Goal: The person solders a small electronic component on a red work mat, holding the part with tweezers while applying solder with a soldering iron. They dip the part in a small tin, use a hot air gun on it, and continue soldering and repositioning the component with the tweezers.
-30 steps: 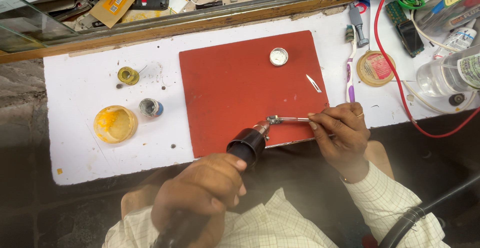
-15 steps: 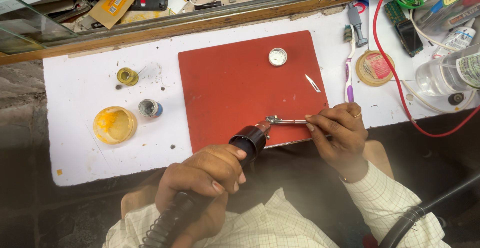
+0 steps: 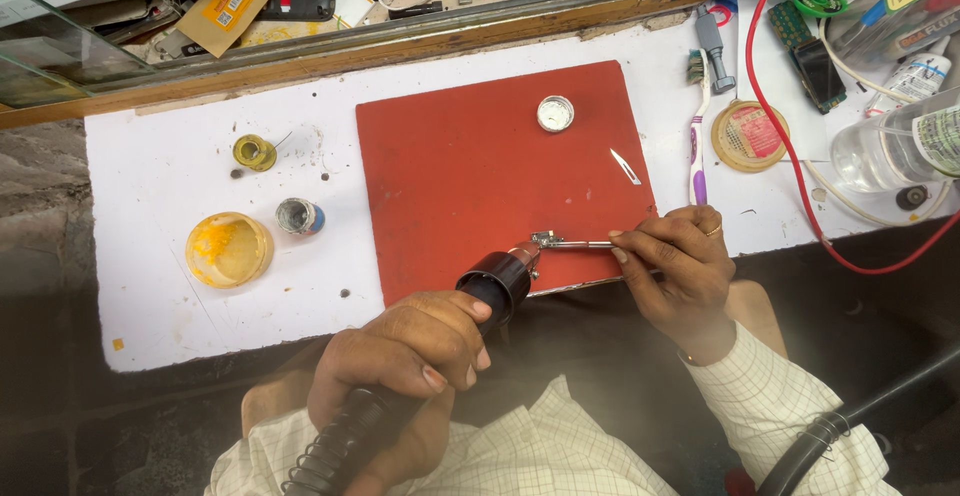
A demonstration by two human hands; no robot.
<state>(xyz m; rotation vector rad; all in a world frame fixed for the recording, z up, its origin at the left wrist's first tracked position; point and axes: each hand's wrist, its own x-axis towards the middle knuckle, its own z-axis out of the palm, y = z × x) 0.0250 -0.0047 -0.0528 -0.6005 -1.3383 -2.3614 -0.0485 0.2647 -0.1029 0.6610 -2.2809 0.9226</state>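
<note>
Down at the near edge of the red mat (image 3: 470, 176), the left hand (image 3: 405, 356) is wrapped tight round the black handle of a hot-air tool (image 3: 480, 291), fingers fully curled, its dark nozzle tipped toward the mat. The right hand (image 3: 680, 276) pinches a pair of metal tweezers (image 3: 575, 244) between thumb and fingertips, closed on them, and the tweezer tips grip a tiny metal part (image 3: 543, 239) just in front of the nozzle, above the mat's front edge. Farther up the mat sit a small round silver tin (image 3: 555, 113) and a thin blade (image 3: 626, 166). A toothbrush (image 3: 697, 126) lies just right of the mat, and a yellow dish (image 3: 228, 249) stands well to the left.
</note>
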